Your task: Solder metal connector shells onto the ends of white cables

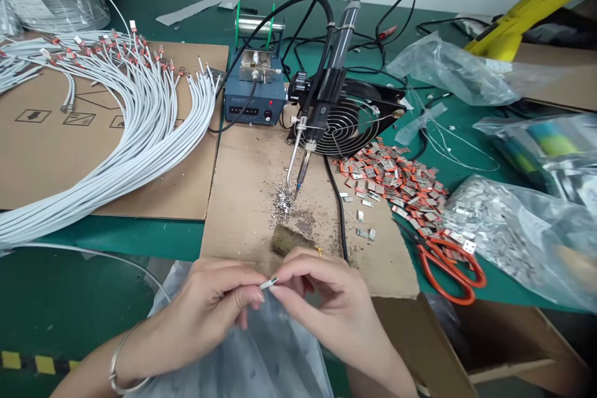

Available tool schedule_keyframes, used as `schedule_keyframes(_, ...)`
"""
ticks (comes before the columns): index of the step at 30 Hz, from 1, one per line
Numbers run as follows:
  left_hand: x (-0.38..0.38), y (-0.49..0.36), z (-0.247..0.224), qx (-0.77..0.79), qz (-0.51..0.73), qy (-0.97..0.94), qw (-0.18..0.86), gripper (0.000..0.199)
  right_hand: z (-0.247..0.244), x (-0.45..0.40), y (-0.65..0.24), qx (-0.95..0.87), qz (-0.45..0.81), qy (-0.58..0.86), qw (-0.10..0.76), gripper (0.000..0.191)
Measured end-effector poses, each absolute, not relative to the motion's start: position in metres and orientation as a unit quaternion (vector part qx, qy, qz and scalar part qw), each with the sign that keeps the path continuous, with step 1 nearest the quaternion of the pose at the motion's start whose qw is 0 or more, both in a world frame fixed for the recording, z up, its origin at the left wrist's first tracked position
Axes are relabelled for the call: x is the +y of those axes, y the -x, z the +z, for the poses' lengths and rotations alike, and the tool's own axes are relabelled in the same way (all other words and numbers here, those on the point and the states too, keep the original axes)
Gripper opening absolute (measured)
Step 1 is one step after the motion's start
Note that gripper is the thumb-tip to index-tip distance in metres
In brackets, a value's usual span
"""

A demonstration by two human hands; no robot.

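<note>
My left hand [219, 301] pinches a white cable [267, 284] close to its end, between thumb and fingertips. The fingers of my right hand [321, 292] are closed at the cable's tip, where something small and dark shows; its details are too small to tell. Just beyond my hands lies a brownish sponge [290, 240] on a cardboard sheet [242, 199]. A soldering iron [321, 109] hangs in a stand above the cardboard, its tip pointing down near a heap of solder bits [283, 200].
A thick bundle of white cables [140, 143] with connectors lies left. Behind stand a blue soldering unit [254, 99], a solder spool [259, 26] and a black fan [349, 124]. Right are a pile of orange-and-metal connectors [401, 180], orange-handled scissors [452, 267] and a bag of metal parts [499, 224].
</note>
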State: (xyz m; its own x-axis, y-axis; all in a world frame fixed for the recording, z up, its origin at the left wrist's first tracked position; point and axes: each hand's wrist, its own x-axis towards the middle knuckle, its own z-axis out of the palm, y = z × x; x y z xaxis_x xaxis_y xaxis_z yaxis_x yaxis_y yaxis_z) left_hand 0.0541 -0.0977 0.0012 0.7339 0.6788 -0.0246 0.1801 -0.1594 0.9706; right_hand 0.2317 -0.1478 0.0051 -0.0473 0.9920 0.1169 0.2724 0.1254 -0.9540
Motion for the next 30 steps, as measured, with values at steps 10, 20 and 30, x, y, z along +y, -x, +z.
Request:
schedule_keyframes(10, -0.098, -0.054, 0.0, 0.27, 0.194, -0.747, 0.576, 0.033, 0.002, -0.149, -0.239, -0.613, 0.415, 0.467, 0.483, 0.022)
schedule_keyframes(20, -0.099, -0.054, 0.001, 0.251, 0.17, -0.767, 0.565, 0.028, -0.002, -0.151, -0.233, -0.575, 0.428, 0.453, 0.529, 0.024)
schedule_keyframes(30, -0.097, -0.051, 0.008, 0.251, 0.176, -0.849, 0.43, 0.018, -0.016, -0.15, -0.23, -0.332, 0.689, 0.412, 0.495, 0.015)
